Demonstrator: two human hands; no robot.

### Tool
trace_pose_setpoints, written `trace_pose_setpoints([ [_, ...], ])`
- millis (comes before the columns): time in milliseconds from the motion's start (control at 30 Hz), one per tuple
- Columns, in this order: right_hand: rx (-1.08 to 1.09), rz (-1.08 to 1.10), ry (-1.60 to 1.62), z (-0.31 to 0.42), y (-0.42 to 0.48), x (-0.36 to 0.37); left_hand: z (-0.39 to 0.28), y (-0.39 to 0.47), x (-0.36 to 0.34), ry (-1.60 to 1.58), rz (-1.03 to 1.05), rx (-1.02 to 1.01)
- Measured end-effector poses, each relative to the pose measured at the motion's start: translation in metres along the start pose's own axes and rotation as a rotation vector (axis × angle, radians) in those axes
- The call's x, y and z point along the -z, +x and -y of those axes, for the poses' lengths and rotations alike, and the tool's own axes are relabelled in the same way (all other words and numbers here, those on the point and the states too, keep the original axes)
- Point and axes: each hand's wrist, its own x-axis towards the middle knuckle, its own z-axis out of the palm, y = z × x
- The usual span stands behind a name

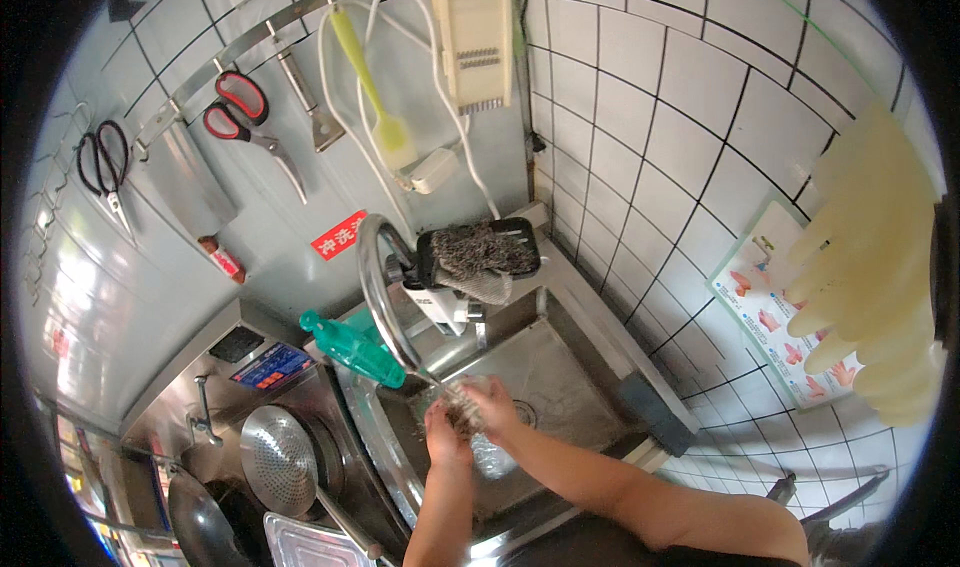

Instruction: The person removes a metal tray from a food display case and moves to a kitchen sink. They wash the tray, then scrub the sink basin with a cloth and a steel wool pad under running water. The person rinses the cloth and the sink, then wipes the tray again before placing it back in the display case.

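My left hand and my right hand are together over the stainless steel sink. Between them they grip a pale, brownish, shaggy bundle; blur and the fingers hide what it is. The curved metal faucet ends just above the bundle, and a thin stream of water seems to fall onto it. Below my hands, bright, rippled water shows in the sink near the drain. A green plastic bottle lies tilted on the sink's left rim, close to the faucet.
Behind the faucet, a black holder carries a steel wool scrubber. Left of the sink are a perforated skimmer and a wok. Scissors and a cleaver hang on the wall; rubber gloves hang at right.
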Motion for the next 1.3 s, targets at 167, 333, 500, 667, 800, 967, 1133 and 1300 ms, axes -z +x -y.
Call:
trace_pose_setpoints([
  [167,0.721,0.088,-0.616,-0.013,-0.03,-0.003,-0.008,0.027,0.002,-0.143,0.182,0.353],
  [333,1.069,0.127,-1.105,0.019,-0.054,-0.016,-0.01,0.012,-0.026,-0.094,0.302,0.37],
  [500,0.941,0.049,-1.066,0.022,-0.038,-0.018,0.012,0.033,-0.011,-0.154,0.26,0.343],
  [667,0.671,-0.119,-1.237,0.014,-0.013,-0.023,0.028,0.041,-0.002,-0.146,0.257,0.331],
  [800,0.58,-0.108,-1.187,0.005,0.002,-0.019,0.04,0.049,0.02,-0.116,0.211,0.289],
  [967,0.338,-0.211,-0.817,0.018,0.027,0.006,0.015,-0.004,-0.036,0.108,0.119,0.285],
  [1133,0.586,0.084,-0.659,0.01,-0.011,-0.006,-0.015,0.02,-0.027,-0.123,0.26,0.271],
  [1300,0.968,0.02,-0.933,-0.004,-0.02,0.001,0.006,0.026,-0.025,-0.135,0.165,0.331],
])
